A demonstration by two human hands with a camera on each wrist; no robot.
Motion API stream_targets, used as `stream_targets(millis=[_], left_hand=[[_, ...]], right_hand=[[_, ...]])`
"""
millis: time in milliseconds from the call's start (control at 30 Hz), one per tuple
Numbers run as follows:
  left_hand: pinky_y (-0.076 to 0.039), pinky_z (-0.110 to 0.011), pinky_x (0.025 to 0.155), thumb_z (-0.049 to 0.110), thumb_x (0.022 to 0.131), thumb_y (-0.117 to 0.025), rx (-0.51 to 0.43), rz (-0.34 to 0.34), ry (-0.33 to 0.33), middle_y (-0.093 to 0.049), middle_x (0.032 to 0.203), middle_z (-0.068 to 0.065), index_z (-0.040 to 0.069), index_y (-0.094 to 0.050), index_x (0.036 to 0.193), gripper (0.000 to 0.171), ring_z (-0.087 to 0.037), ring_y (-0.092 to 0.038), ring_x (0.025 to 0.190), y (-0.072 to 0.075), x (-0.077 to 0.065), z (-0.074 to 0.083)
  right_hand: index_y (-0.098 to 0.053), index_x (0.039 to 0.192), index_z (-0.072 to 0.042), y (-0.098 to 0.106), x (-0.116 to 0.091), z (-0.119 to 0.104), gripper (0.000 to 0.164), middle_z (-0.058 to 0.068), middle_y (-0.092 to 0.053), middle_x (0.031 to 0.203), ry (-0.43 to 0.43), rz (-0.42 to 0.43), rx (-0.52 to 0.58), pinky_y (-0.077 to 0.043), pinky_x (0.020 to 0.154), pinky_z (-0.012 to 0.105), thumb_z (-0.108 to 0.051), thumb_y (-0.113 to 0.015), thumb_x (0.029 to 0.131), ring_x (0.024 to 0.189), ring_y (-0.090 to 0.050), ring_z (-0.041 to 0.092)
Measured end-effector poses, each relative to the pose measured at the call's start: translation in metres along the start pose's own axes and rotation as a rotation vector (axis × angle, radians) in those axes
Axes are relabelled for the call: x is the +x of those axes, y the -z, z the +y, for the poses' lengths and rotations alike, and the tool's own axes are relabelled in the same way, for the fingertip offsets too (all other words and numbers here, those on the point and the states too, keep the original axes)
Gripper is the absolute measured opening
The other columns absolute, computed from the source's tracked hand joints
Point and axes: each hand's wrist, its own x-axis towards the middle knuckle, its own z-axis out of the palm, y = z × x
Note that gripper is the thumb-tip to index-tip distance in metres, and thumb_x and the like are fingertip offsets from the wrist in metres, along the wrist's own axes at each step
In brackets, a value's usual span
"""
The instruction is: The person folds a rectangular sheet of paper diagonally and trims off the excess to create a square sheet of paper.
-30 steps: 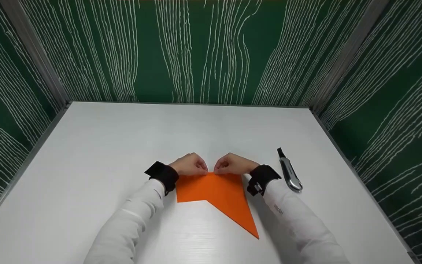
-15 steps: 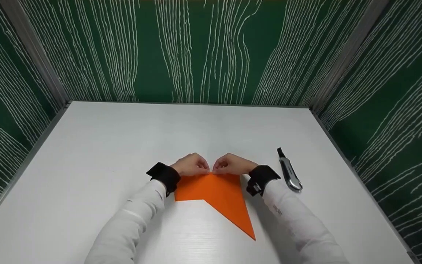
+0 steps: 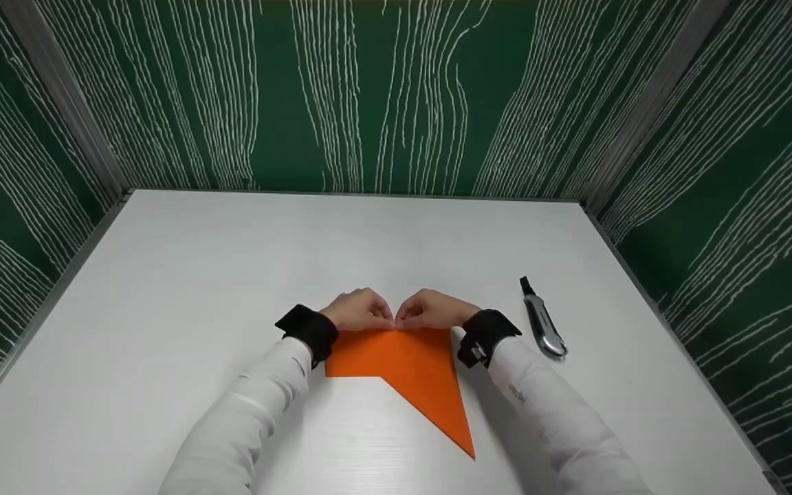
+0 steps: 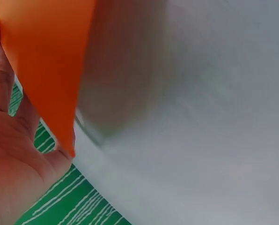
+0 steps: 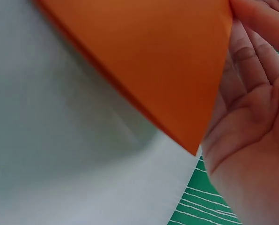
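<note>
Orange paper (image 3: 403,368) lies flat on our worktop (image 3: 231,261), both hands' curled fingers (image 3: 375,313) pinching its far edge, long point trailing toward us.

Even, bright light is falling from overhead across the smooth white worktop (image 3: 231,275), leaving a soft sheen near its front edge and only faint shadows beside the white sleeves. The head view is staying sharp, though the green white-streaked walls (image 3: 396,96) are bowing outward at the frame's edges. Both wrist views are looking soft and out of focus: the flat orange folded paper (image 4: 46,61) is blurring at its borders and casting a broad grey shadow on the worktop.
</note>
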Motion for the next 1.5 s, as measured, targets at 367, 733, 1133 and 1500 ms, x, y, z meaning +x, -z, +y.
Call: stream_targets(millis=[367, 733, 1133, 1500], left_hand=[[-0.035, -0.05, 0.1, 0.025, 0.094, -0.075, 0.075, 0.252, -0.004, -0.078, 0.094, -0.004, 0.017, -0.079, 0.096, 0.009, -0.027, -0.068, 0.094, -0.006, -0.001, -0.002], [-0.052, -0.037, 0.075, 0.025, 0.094, -0.075, 0.377, 0.449, -0.037, -0.073, 0.089, -0.007, 0.01, -0.077, 0.099, 0.016, -0.026, -0.066, 0.082, -0.02, -0.005, 0.003], [-0.054, -0.05, 0.103, 0.029, 0.1, -0.067, 0.417, 0.339, 0.005, -0.064, 0.141, -0.017, 0.005, -0.068, 0.132, 0.04, -0.037, -0.061, 0.127, -0.026, -0.008, -0.001], [-0.024, -0.054, 0.129, 0.036, 0.109, -0.048, 0.494, 0.153, 0.029, -0.037, 0.167, -0.014, 0.005, -0.04, 0.157, 0.058, -0.031, -0.034, 0.156, -0.026, -0.009, -0.013]], right_hand=[[-0.078, 0.107, -0.001, -0.003, 0.002, 0.003, 0.021, 0.006, -0.073, 0.091, -0.155, 0.13, 0.11, -0.042, 0.07, 0.022, -0.019, -0.069, 0.098, 0.075, -0.051, 0.01], [-0.079, 0.102, -0.001, -0.006, 0.004, 0.005, 0.024, 0.0, -0.071, 0.083, -0.363, 0.387, 0.205, -0.044, 0.064, 0.018, -0.022, -0.072, 0.097, 0.071, -0.054, 0.009], [-0.08, 0.098, 0.002, -0.011, -0.003, 0.0, 0.023, -0.002, -0.074, 0.074, -0.38, 0.285, 0.33, -0.057, 0.064, 0.019, -0.021, -0.075, 0.093, 0.063, -0.066, 0.004], [-0.074, 0.081, -0.005, -0.016, -0.004, -0.01, 0.019, -0.004, -0.064, 0.061, -0.35, 0.225, 0.137, -0.053, 0.055, 0.018, -0.021, -0.077, 0.092, 0.053, -0.061, 0.006]])
